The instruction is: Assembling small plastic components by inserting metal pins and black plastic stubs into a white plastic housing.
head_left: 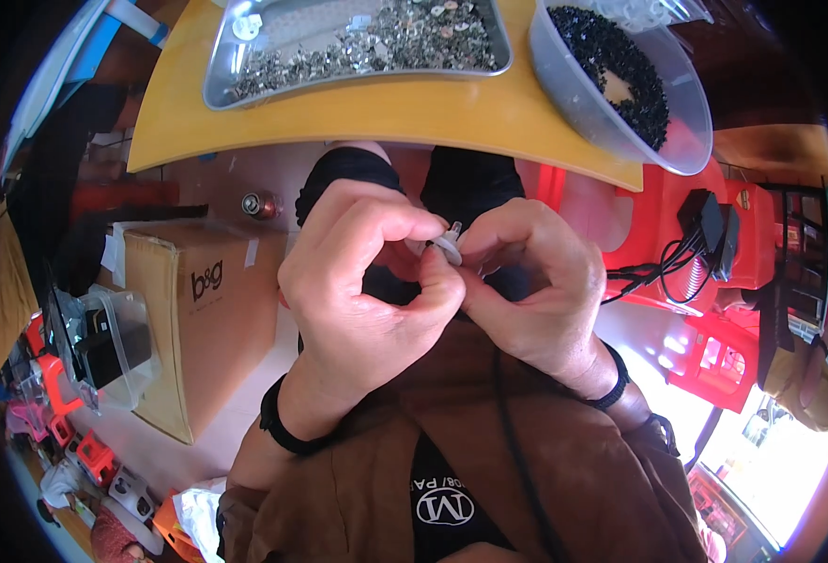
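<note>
Between my two hands, over my lap, is a small white plastic piece with a disc-like rim and a short clear or metallic tip. My left hand pinches it from the left between thumb and index finger. From the right, my right hand has its thumb and fingertips closed against the same piece. The fingertips cover part of it, so its exact kind cannot be made out. Both hands are just off the near edge of the yellow table.
On the table stand a metal tray of small shiny metal parts and a clear plastic bowl of small black pieces. A cardboard box is at left, a can behind it. Red plastic stools and black cables are at right.
</note>
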{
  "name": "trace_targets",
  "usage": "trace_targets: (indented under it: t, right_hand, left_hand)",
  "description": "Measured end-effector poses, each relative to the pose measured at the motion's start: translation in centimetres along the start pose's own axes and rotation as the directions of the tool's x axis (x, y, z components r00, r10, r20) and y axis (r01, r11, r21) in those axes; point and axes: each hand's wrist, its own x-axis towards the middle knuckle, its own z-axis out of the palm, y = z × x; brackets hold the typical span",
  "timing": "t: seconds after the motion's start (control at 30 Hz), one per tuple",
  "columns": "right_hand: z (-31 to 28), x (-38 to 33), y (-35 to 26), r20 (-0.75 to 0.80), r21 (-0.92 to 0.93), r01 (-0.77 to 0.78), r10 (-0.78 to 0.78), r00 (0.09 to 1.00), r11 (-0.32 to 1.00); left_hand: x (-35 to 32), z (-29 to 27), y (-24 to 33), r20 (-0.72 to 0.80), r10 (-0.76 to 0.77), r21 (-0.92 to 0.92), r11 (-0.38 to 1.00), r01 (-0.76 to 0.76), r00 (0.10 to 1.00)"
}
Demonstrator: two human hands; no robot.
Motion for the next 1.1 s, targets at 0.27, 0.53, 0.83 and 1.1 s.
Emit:
trace_targets:
  t: [0.27,0.53,0.83,1.1]
  right_hand:
    - [-1.2,1.4,0.3,0.121,0.355,-0.32,0.297,0.947,0.878]
    - [-0.6,1.2,0.1,0.113,0.342,-0.193,0.163,0.98,0.92]
    - [-0.4,1.6,-0.7,0.134,0.138,-0.197,0.178,0.975,0.971]
    - [-4.8,4.3,-1.9,0.3,0.014,-0.211,0.197,0.933,0.977]
  left_hand:
    - [0.6,-0.5,0.1,0.161,-0.392,-0.614,0.679,0.403,0.906]
    - [0.8,-0.7,1.0,0.13,-0.365,-0.498,0.78,0.379,0.922]
    - [0.9,-1.4,-0.2,0.004,-0.25,-0.187,0.951,0.247,0.968]
    - [1.3,-1.8,-0.5,0.074,-0.199,-0.259,0.943,0.211,0.977]
